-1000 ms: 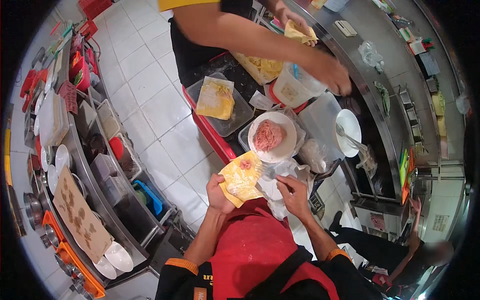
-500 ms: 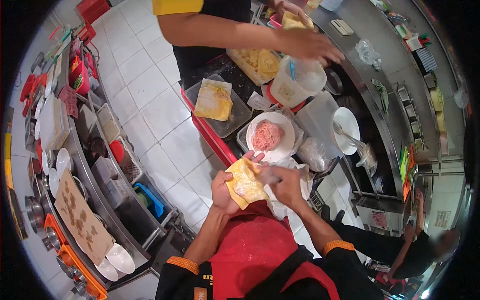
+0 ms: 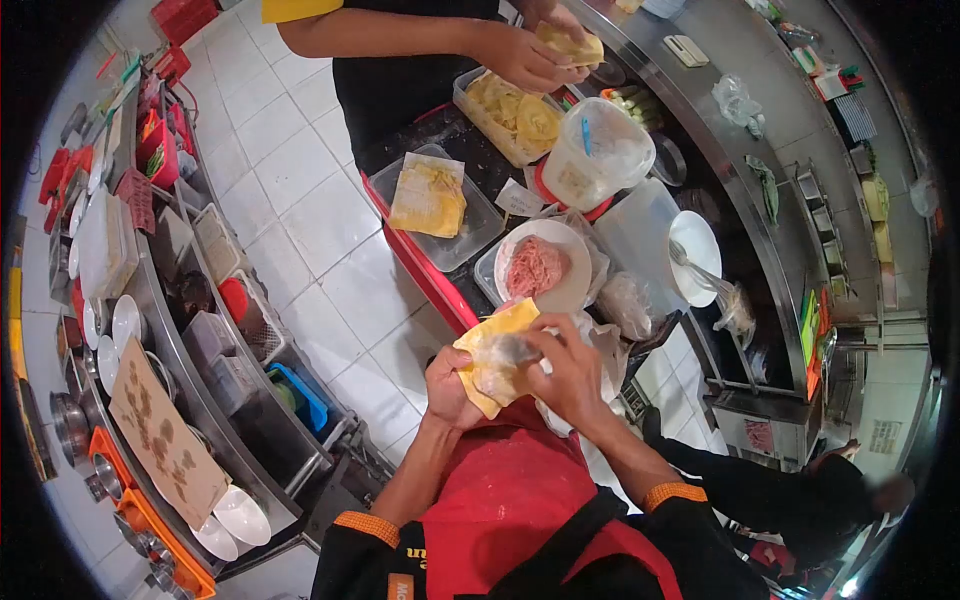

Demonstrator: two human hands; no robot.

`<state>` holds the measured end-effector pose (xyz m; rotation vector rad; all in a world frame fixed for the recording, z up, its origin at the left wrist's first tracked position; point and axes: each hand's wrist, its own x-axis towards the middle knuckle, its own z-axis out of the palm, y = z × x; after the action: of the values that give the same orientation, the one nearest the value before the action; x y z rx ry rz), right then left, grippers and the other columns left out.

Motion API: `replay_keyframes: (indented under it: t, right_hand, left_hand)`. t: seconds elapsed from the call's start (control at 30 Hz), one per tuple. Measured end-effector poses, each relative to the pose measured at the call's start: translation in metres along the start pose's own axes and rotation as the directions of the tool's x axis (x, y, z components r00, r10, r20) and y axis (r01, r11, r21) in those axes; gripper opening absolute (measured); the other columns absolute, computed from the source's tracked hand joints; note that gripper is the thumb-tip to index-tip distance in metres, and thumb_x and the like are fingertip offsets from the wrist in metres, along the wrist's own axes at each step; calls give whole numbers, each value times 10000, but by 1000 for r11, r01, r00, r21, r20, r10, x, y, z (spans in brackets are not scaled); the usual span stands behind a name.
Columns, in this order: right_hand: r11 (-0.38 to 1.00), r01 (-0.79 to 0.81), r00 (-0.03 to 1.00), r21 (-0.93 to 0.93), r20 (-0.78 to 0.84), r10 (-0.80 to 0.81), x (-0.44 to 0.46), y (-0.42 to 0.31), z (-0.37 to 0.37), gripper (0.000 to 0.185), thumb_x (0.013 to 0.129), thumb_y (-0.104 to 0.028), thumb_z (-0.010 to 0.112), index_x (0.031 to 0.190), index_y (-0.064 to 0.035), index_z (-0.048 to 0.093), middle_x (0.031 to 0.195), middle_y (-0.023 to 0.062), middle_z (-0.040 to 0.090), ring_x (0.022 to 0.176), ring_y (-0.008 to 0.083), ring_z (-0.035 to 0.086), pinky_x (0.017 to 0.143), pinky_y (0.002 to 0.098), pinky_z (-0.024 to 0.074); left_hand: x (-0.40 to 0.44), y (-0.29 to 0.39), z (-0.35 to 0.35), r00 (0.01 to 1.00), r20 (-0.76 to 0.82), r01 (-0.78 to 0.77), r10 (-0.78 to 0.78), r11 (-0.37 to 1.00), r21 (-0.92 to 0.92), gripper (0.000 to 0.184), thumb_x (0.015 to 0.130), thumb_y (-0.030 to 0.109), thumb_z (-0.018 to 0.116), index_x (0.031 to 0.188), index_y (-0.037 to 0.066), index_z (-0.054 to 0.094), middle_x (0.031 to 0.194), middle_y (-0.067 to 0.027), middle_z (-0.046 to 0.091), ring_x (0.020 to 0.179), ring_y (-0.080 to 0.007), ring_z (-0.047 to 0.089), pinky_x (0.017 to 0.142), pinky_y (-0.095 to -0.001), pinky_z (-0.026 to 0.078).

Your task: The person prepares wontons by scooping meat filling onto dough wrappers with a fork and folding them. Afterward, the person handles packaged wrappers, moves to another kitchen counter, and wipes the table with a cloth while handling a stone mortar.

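Note:
My left hand (image 3: 452, 388) holds a floury yellow square dough wrapper (image 3: 490, 385) from below, its thumb on the near left edge. In my right hand (image 3: 568, 372) is a small greyish metal tool (image 3: 512, 348), pressed flat over the wrapper; motion blurs its shape, and my fingers hide its handle. Just beyond my hands, pink minced meat (image 3: 535, 267) lies in a white bowl (image 3: 572, 285). A stack of yellow wrappers (image 3: 428, 200) rests in a clear plastic tray (image 3: 470, 238) to the far left of the bowl.
Across the table, a co-worker's hands (image 3: 545, 55) hold another yellow wrapper (image 3: 572, 45). Folded yellow pieces (image 3: 515, 115) fill a plastic container. Close by stand a white bucket (image 3: 575, 175) and a white bowl (image 3: 690, 235) with forks. A metal counter (image 3: 265, 440) runs along the left.
My right hand has moved left over the wrapper with the tool, which now lies across it. The wrapper has turned slightly. The co-worker's outstretched hand has drawn back to the other hand.

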<state>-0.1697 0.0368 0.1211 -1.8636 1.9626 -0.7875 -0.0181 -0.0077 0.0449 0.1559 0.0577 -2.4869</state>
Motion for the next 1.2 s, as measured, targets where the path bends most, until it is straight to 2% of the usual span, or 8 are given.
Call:
replay_keyframes:
  t: [0.07, 0.13, 0.17, 0.33, 0.43, 0.87, 1.13, 1.2]
  right_hand:
    - [996, 76, 997, -38, -31, -78, -10, -9, 8, 319, 670, -44, 721, 979, -73, 646, 975, 74, 588, 799, 241, 652, 630, 372, 519]
    - [984, 70, 932, 166, 341, -124, -13, -23, 4, 296, 732, -141, 708, 1016, -94, 642, 1033, 58, 577, 785, 282, 640, 634, 411, 512]
    - [969, -22, 926, 244, 370, -72, -11, -24, 3, 298, 750, -172, 707, 1033, -101, 643, 1028, 72, 574, 852, 312, 630, 688, 438, 506]
    - [944, -238, 968, -227, 22, 249, 3, 42, 4, 411, 778, -36, 599, 1187, -24, 567, 1024, 145, 579, 858, 349, 619, 741, 432, 495]
    - [872, -257, 950, -416, 55, 307, -1, 84, 26, 463, 778, -16, 550, 1239, 12, 520, 1017, 172, 573, 875, 362, 621, 738, 442, 500]
    - [891, -216, 923, -400, 215, 320, -4, 87, 45, 395, 759, 28, 510, 1150, 55, 563, 955, 210, 577, 822, 380, 620, 716, 439, 509]
    - [833, -453, 881, 318, 302, 364, -16, 77, 19, 270, 853, -74, 598, 1110, -24, 661, 797, 155, 601, 756, 287, 603, 685, 345, 466]
    - [881, -339, 932, 331, 248, 266, -19, 66, 24, 270, 853, -57, 613, 1117, -30, 661, 810, 122, 607, 714, 205, 574, 644, 296, 449]
  left_hand:
    - [3, 1, -3, 991, -46, -126, 128, 991, 45, 727, 769, 265, 401, 1417, -52, 303, 1394, -208, 442, 1244, -344, 478, 1095, -436, 320]
    - [-2, 4, -24, 971, -184, -116, 153, 974, 195, 737, 769, 284, 382, 1424, -42, 303, 1416, -219, 413, 1275, -349, 446, 1107, -440, 303]
    - [-4, 8, -27, 984, -81, -159, 160, 987, 28, 736, 770, 286, 376, 1427, -37, 302, 1422, -221, 404, 1285, -356, 434, 1108, -450, 299]
    - [-21, 26, -44, 971, -67, -234, 229, 970, -66, 724, 779, 280, 348, 1443, -4, 286, 1436, -223, 382, 1288, -383, 422, 1082, -510, 320]
    - [-23, 22, -57, 968, -123, -227, 220, 973, -44, 717, 785, 273, 350, 1441, -8, 283, 1439, -215, 382, 1285, -381, 426, 1084, -500, 321]
    - [-24, 16, -79, 959, -195, -217, 207, 976, -32, 657, 811, 305, 370, 1373, -35, 376, 1382, -219, 455, 1233, -392, 482, 1068, -495, 350]
    - [-16, 12, -71, 984, -103, -153, 147, 987, -52, 645, 807, 295, 374, 1355, -46, 392, 1361, -221, 473, 1225, -383, 490, 1066, -503, 352]
    - [-12, 9, -68, 984, -127, -140, 128, 986, -88, 646, 807, 293, 373, 1355, -47, 389, 1364, -221, 469, 1225, -383, 489, 1068, -504, 350]
